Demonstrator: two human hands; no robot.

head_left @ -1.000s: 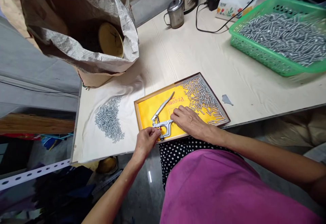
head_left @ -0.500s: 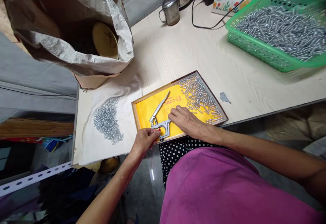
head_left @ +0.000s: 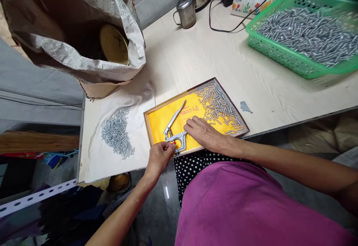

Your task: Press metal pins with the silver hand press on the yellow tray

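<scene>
Snap-fastener pliers (head_left: 176,137) with grey metal arms lie in a shallow tray (head_left: 169,108) lined in yellow, their long lever spread away from the frame. My left hand (head_left: 160,155) pinches thumb and fingers together right at the jaw, beside a small red part. Whatever sits in that pinch is too small to make out. My right hand (head_left: 203,132) is closed with bent fingers at the right end of the pliers' frame, and covers part of it. Many small silver springs (head_left: 219,106) fill the tray's right end.
A heap of small silver pieces (head_left: 117,132) lies on white cloth (head_left: 92,156) at the left. Behind it stands a big open sack (head_left: 112,76). A green basket (head_left: 282,57) of silver springs, a metal mug (head_left: 187,12) and a black cable (head_left: 223,30) are farther back.
The whole view has shifted very slightly. Both hands keep nearly the same places at the pliers, and the lever stays spread.
</scene>
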